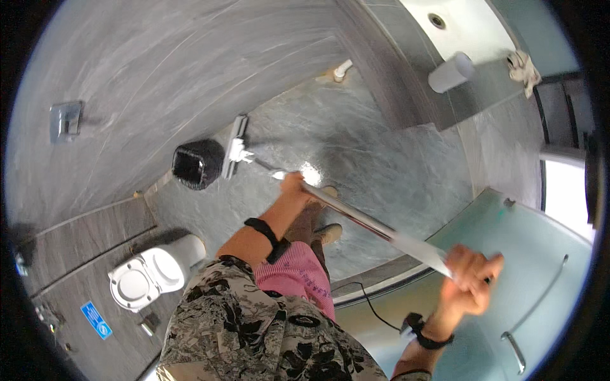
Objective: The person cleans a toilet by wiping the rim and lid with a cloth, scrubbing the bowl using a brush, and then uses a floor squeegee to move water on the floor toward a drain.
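Note:
Both my hands hold one long-handled floor cleaning tool, a mop or squeegee. My left hand (293, 185) grips its metal pole (352, 212) low down, closer to the head. Around the pale grip at the upper end (421, 252) is my right hand (469, 281), slightly blurred. The wide grey head (234, 146) with a white joint rests at the floor's edge along the wall. Right beside that head stands a black waste bin (198, 164) with a dark liner. Below the pole, my shoes (329, 233) are on the grey marbled floor (381, 147).
A white toilet (152, 274) with its lid raised is at left. A counter (481, 85) with a sink (462, 24), a pale cylinder (450, 73) and a cloth (523, 71) lies upper right. A glass door (514, 266) stands lower right; a white pipe (341, 70) rises from the floor.

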Demonstrator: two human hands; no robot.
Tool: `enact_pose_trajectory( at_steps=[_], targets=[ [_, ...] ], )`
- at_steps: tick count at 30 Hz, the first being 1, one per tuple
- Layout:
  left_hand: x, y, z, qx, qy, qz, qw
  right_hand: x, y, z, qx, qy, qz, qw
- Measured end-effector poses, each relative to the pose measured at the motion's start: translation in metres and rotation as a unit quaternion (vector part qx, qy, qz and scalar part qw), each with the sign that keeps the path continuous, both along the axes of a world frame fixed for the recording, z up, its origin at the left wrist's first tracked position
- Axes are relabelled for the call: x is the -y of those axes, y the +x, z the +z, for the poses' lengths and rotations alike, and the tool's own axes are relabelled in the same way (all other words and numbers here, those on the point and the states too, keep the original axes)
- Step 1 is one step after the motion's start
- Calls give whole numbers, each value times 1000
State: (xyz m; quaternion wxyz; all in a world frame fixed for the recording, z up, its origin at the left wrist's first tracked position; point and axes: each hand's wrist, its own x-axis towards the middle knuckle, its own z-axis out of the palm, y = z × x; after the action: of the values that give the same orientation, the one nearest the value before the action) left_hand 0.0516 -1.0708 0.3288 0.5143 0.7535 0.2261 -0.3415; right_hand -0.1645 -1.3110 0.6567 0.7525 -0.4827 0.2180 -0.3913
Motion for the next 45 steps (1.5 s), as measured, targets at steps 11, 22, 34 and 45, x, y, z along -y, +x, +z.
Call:
enact_pose_trajectory(
  at_steps=[11,22,34,45],
  targets=[
    [131,-13,13,-240,-139,194,941,37,-26,41,8,-41,-73,996],
    [196,-16,41,-282,-115,107,947,2,-53,75,64,-55,-152,985],
    [144,-171,23,-100,-175,-241,949,-113,-183,91,-35,-42,-309,950],
    [119,-354,74,-282,-73,-350,890,-344,-344,80,-308,-98,-596,735]
  ],
)
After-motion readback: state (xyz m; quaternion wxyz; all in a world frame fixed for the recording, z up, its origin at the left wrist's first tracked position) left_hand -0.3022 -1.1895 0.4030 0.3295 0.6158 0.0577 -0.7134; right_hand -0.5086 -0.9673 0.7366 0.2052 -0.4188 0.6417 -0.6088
